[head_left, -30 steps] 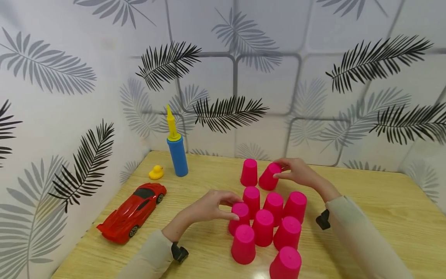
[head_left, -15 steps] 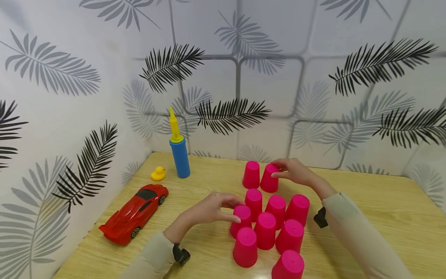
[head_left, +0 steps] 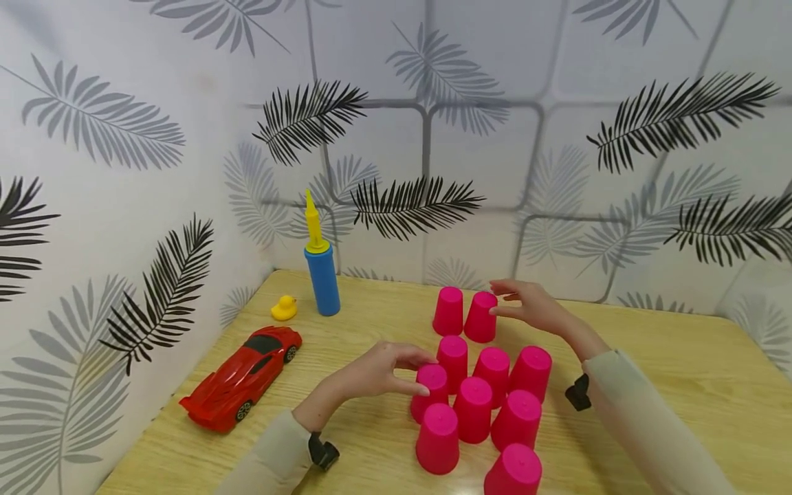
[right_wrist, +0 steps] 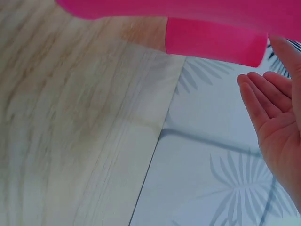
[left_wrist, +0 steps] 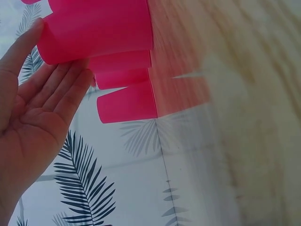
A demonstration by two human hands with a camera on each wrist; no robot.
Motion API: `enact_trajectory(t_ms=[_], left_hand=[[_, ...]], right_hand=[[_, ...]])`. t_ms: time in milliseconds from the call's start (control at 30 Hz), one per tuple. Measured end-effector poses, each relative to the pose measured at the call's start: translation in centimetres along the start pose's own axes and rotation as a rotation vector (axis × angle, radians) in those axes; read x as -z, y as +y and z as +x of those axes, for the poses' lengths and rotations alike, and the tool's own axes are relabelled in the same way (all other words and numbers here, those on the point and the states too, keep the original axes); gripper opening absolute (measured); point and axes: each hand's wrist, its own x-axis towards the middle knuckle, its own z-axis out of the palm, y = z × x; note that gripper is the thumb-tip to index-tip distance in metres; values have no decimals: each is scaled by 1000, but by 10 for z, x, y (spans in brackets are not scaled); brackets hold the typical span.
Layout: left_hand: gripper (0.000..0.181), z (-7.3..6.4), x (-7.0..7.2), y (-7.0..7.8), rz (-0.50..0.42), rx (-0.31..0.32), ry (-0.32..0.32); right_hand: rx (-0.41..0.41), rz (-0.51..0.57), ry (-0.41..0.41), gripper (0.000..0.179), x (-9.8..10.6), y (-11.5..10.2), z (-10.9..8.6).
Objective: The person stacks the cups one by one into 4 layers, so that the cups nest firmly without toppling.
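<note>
Several pink cups stand upside down on the wooden table. My left hand (head_left: 379,371) holds the leftmost cup (head_left: 428,397) of the group between thumb and fingers; the left wrist view shows the thumb at that cup's (left_wrist: 99,33) edge and the fingers behind it. Toward the wall, two cups stand side by side, a left one (head_left: 447,313) and a right one (head_left: 480,321). Beside the right one is my right hand (head_left: 533,308), its fingers spread off the cup and the thumb near its top edge. In the right wrist view that palm (right_wrist: 280,127) faces the cup (right_wrist: 214,42) with nothing in it.
At the left lie a red toy car (head_left: 244,378) and a yellow rubber duck (head_left: 284,309). A blue and yellow hand pump (head_left: 323,282) stands upright close to the wall. The leaf-patterned wall (head_left: 396,151) bounds the table (head_left: 668,385) at the back and left.
My right hand has set the back right cup from a tilt to upright beside its neighbour, let it go and drawn slightly right. My left hand stays at its cup.
</note>
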Motion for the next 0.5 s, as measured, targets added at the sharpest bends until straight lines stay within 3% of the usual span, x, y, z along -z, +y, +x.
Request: enact_trajectory(t_ms=[233,367,500], left_hand=[[48,-1,10,-1,-4,-2,25],[46,-7,29,4,14,-4,101],[44,-8,50,12,10,-17,212]], right_hand=[[-42,53,181,49,24,2,-45],[-29,79,242,46,31,-1,-70],[-1,110,243,45,31,-6,-93]])
